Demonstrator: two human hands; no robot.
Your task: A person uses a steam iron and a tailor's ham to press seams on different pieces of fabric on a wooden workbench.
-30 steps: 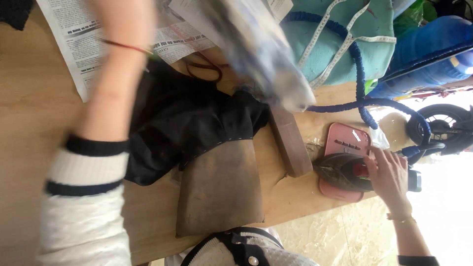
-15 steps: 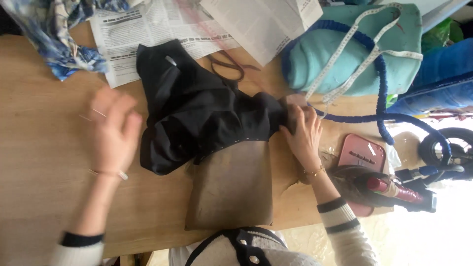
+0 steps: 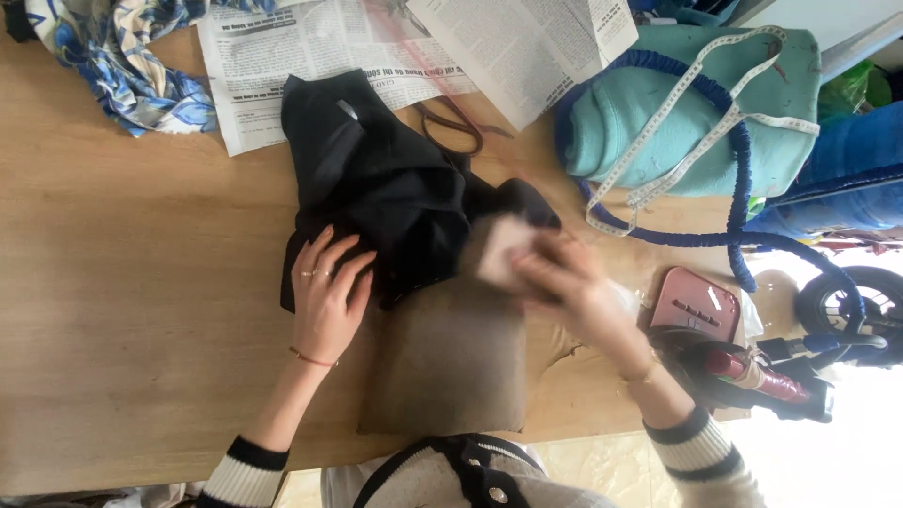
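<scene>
Head view: left hand (image 3: 326, 299) flat, open on black garment (image 3: 381, 183) — right hand (image 3: 555, 282) blurred, grip unclear.

On the wooden table (image 3: 113, 310), the left hand (image 3: 329, 296) lay flat on the lower left edge of the black garment (image 3: 386, 188). The right hand (image 3: 564, 282), blurred, held a small pale piece (image 3: 503, 249) at the garment's lower right edge. A brown pressing pad (image 3: 451, 362) sat just below the garment, newspaper (image 3: 282, 56) above it, a teal cushion (image 3: 658, 113) to its right.
</scene>
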